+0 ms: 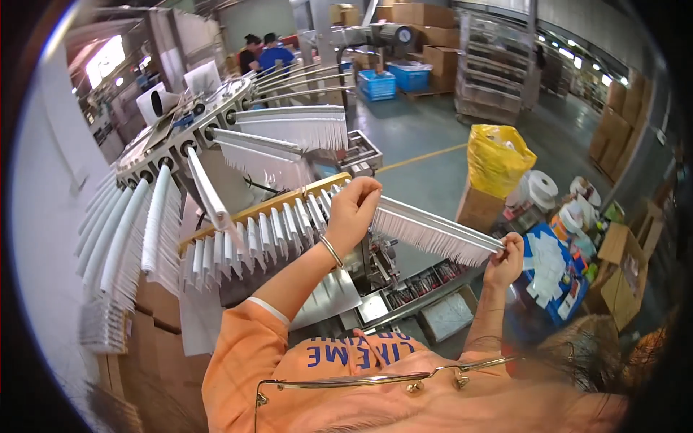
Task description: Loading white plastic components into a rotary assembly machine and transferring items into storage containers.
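Note:
A long pale rod with a dense row of thin white strips hanging from it (pixel 433 229) stretches between my two hands. My left hand (pixel 354 211), a bracelet on its wrist, is closed at the rod's left end, its fingertips pinched together. At the other end my right hand (pixel 505 261) grips the rod between thumb and fingers. Close by my left hand, a wooden-edged rack (pixel 271 205) carries several similar rods of white strips side by side. Left of it, a round machine (pixel 180 137) has rods radiating outward, some loaded with white strips, some bare.
A yellow bag (pixel 498 160) sits on a carton at the right, beside white rolls (pixel 541 189) and a blue crate (pixel 552 270). Below my hands runs a metal conveyor track (pixel 426 285). Farther back are blue bins (pixel 377 85), stacked cartons (pixel 426 29), and two people (pixel 274 54).

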`<action>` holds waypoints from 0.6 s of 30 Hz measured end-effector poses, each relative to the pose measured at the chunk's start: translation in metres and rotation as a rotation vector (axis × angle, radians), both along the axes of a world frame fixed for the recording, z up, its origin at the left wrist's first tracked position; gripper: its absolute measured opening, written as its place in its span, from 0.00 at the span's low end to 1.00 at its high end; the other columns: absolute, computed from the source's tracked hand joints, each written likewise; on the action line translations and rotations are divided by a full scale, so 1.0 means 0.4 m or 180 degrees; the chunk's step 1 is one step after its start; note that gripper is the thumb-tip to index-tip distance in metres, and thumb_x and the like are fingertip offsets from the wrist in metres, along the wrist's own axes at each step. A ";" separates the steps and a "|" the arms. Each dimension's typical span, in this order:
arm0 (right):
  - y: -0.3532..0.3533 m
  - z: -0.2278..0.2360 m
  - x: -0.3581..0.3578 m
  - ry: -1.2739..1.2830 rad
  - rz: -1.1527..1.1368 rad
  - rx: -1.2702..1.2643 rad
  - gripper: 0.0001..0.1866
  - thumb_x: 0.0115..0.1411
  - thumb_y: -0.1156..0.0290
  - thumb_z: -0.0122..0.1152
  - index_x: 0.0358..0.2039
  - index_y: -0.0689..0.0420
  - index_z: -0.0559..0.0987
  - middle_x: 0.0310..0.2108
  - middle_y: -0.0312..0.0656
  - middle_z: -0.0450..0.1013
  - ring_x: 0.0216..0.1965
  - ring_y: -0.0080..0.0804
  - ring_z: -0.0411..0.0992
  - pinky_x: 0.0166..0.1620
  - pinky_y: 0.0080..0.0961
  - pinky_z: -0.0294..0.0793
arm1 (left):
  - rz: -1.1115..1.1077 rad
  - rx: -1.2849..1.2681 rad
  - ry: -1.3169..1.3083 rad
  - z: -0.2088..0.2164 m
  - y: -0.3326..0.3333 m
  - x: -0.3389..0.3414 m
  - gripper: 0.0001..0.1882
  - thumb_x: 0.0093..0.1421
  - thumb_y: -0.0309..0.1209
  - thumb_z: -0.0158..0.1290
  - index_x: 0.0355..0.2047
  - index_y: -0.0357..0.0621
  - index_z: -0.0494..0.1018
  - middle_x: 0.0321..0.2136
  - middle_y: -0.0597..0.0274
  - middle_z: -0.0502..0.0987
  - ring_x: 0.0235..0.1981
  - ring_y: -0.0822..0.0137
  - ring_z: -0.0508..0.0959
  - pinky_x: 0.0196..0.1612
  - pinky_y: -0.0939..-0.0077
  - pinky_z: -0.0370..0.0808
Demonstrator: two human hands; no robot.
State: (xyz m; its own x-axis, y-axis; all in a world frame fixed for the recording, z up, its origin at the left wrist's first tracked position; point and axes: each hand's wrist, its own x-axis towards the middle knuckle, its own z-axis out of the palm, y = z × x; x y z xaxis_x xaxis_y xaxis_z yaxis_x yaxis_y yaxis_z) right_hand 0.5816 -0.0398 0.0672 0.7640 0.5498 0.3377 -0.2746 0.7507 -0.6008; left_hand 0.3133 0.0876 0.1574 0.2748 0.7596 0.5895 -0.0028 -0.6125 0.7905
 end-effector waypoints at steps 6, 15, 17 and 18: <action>0.240 0.001 0.143 0.0274 0.0489 -0.0162 0.08 0.54 0.77 0.39 0.31 0.58 0.68 0.18 0.33 0.63 0.13 0.15 0.56 0.13 0.10 0.50 | 0.1185 0.1523 0.0840 0.050 0.076 0.089 0.03 0.50 0.23 0.51 0.26 0.36 0.71 0.22 0.55 0.71 0.23 0.60 0.72 0.28 0.74 0.68; 0.504 0.126 0.199 0.0251 0.1102 -0.0007 0.06 0.53 0.78 0.42 0.30 0.57 0.69 0.20 0.33 0.64 0.14 0.14 0.58 0.15 0.08 0.51 | 0.2597 0.0879 0.2332 0.136 0.134 0.172 0.27 0.49 0.21 0.41 0.53 0.46 0.60 0.26 0.50 0.69 0.28 0.50 0.72 0.31 0.60 0.69; 0.546 0.165 0.180 0.0290 0.1177 0.0113 0.06 0.53 0.78 0.42 0.30 0.58 0.69 0.20 0.33 0.64 0.15 0.14 0.58 0.15 0.09 0.51 | 0.2756 0.0965 0.2183 0.150 0.171 0.173 0.29 0.49 0.21 0.40 0.54 0.48 0.58 0.27 0.49 0.69 0.27 0.49 0.72 0.31 0.60 0.69; 0.562 0.187 0.169 0.0335 0.1176 0.0218 0.06 0.53 0.78 0.42 0.30 0.58 0.69 0.20 0.34 0.65 0.15 0.14 0.58 0.15 0.09 0.52 | 0.2836 0.1064 0.2027 0.157 0.188 0.172 0.30 0.48 0.21 0.40 0.56 0.49 0.56 0.28 0.48 0.69 0.27 0.48 0.72 0.31 0.59 0.69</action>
